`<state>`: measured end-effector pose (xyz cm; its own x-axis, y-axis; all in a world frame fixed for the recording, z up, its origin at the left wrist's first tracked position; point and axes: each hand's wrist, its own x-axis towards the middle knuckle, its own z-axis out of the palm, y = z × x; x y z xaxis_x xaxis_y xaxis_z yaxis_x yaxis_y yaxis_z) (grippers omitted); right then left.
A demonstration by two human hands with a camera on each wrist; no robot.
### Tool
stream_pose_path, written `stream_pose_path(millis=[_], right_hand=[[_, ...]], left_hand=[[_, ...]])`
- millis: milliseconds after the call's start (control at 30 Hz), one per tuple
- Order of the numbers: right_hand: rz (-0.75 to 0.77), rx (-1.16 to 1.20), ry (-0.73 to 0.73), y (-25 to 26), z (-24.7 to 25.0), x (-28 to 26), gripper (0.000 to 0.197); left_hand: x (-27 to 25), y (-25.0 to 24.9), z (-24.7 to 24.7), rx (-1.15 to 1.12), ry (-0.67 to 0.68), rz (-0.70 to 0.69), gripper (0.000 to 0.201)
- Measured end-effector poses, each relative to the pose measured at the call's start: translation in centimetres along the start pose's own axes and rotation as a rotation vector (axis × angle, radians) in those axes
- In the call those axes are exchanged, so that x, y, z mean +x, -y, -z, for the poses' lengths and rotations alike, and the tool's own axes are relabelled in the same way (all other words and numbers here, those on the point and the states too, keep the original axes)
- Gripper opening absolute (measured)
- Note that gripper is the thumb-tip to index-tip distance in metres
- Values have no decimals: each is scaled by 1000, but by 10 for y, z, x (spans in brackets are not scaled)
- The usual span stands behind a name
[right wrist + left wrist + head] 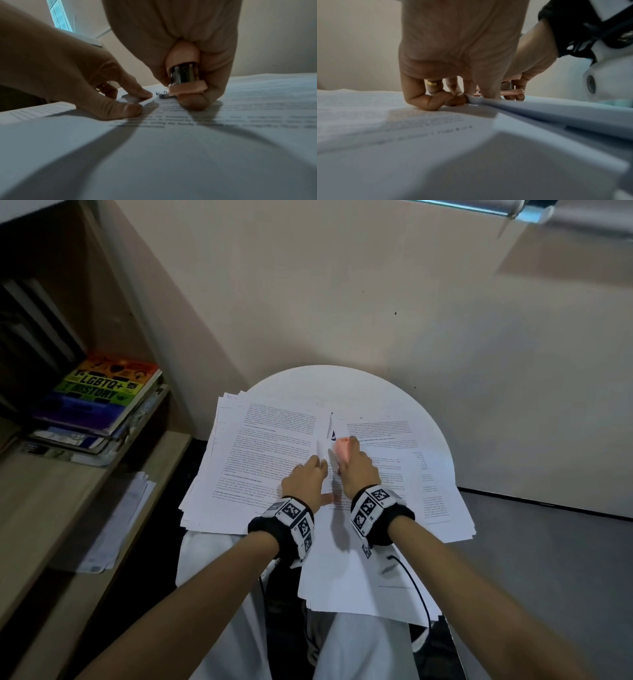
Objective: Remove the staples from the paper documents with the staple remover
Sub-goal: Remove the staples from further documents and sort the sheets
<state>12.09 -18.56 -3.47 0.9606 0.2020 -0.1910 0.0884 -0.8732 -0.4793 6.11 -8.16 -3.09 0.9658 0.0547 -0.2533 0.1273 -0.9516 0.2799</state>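
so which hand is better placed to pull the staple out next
Right. The right hand grips the pink staple remover, its metal tip down at the folded paper corner. The left hand holds that corner and carries no tool, so it seems better used steadying the papers.

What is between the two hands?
The left hand pinches a folded paper corner; beside it, the metal tip of the staple remover, held by the right hand. The right wrist view shows it.
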Motion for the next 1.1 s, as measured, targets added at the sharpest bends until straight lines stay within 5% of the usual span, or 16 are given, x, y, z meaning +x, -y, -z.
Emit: stream_pose_path(millis=[367, 633, 733, 800, 900, 1100], right_hand=[[-125, 158, -30, 44, 17, 33, 55], [-190, 185, -94, -44, 48, -13, 47], [-237, 153, -95, -71, 47, -28, 47], [-243, 156, -96, -80, 44, -31, 46], [-247, 162, -105, -84, 42, -31, 47], [-343, 172, -135, -90, 49, -40, 47]], left_hand=[[0, -2, 5, -16, 7, 45, 51], [-1, -9, 9, 59, 62, 65, 69], [-1, -25, 9, 192, 3, 82, 55], [7, -33, 3, 200, 19, -59, 45], [24, -44, -2, 103, 225, -304, 62], [37, -85, -5, 193, 293, -109, 88]])
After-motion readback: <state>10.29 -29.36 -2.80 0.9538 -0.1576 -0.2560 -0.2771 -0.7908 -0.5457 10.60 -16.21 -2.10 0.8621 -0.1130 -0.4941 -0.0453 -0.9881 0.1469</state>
